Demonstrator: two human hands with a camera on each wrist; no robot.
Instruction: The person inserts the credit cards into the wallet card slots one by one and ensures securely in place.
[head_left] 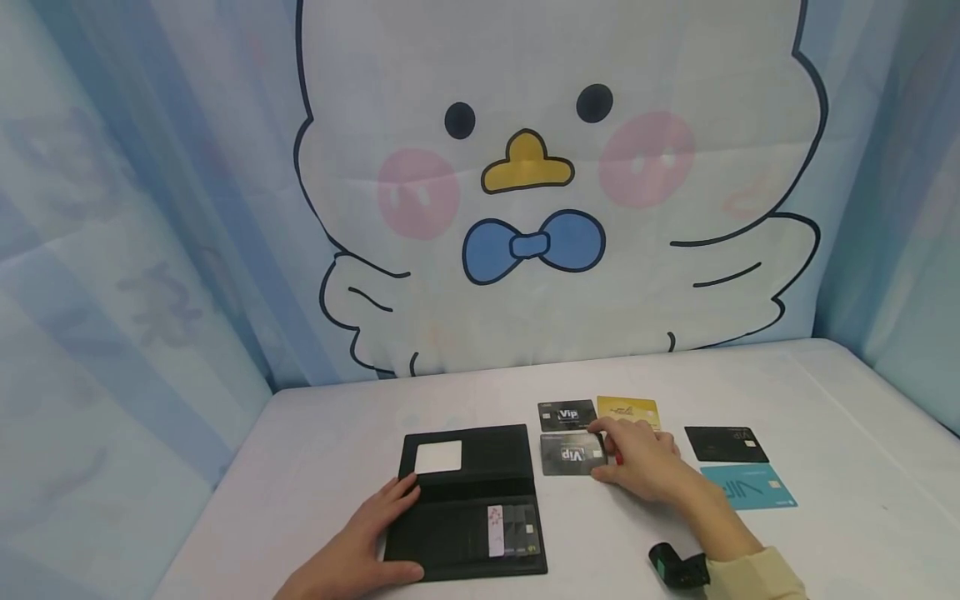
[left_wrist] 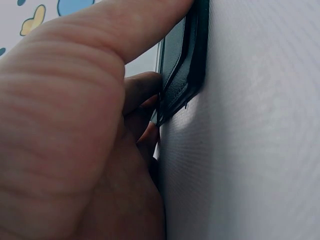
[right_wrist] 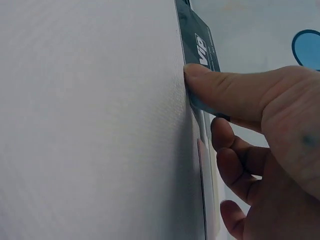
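Observation:
A black card wallet (head_left: 457,533) lies spread flat on the table, with a white rectangle (head_left: 438,457) on its far half and a few cards (head_left: 513,532) showing in a near-half slot. My left hand (head_left: 363,533) rests along its left edge, thumb over the near corner and fingers farther up. To the right, my right hand (head_left: 645,458) pinches a grey Vip card (head_left: 566,455) at its right end between thumb and forefinger. The thumb (right_wrist: 205,82) presses the card's near edge in the right wrist view. The other fingers are curled.
Beyond the grey card lie a black Vip card (head_left: 567,415) and a gold card (head_left: 626,408). Right of my hand are another black card (head_left: 726,444) and a blue card (head_left: 750,486). A printed cloth (head_left: 525,317) hangs behind the table.

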